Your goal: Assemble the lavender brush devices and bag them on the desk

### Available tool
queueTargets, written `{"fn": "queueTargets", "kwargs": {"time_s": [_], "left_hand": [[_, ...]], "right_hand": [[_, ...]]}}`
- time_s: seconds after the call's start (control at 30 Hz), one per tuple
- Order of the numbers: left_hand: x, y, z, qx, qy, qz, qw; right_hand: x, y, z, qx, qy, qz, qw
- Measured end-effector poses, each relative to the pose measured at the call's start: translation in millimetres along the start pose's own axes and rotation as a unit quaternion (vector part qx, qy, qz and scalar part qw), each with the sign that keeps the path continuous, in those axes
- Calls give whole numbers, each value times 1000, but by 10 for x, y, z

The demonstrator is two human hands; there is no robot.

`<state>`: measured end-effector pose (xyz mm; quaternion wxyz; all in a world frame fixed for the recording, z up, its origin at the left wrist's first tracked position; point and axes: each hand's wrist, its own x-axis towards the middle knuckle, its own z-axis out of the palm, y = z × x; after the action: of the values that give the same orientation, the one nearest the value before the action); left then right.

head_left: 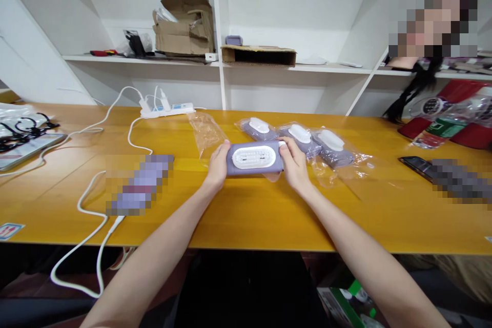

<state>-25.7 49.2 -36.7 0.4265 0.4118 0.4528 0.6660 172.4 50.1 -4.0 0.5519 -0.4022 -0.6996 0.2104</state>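
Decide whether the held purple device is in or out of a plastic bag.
Out: the purple device shows no film over its visible front.

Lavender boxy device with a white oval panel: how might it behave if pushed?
The lavender boxy device is probably stiff: its edges look straight between the left hand and right hand. Its flattish, squared form would likely slide rather than roll.

A yellow-brown table (249, 220) crosses the frame. On it lie 3 plastic-wrapped purple devices (299, 136) right of centre, a clear bag (205, 130) and white power strip (172, 110) left of centre, 1 phone (142, 184) at left, and a dark phone (417, 166) and bottle (442, 127) at right.
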Motion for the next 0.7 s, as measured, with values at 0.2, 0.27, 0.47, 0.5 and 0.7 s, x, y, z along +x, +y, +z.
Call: {"fn": "queueTargets", "kwargs": {"time_s": [0.2,0.27,0.47,0.5,0.7], "left_hand": [[1,-2,49,-29,36,12,999],[-9,2,62,-42,38,19,998],[-47,49,97,-101,73,17,992],[-48,55,103,-109,79,12,991],[-4,12,69,-106,86,-12,990]], "right_hand": [[-1,-70,-13,-13,48,-11,999],[5,-81,-18,-7,59,-14,998],[0,-84,-8,16,51,-8,999],[1,-81,-1,30,50,1,998],[12,-50,26,59,30,25,997]]}}
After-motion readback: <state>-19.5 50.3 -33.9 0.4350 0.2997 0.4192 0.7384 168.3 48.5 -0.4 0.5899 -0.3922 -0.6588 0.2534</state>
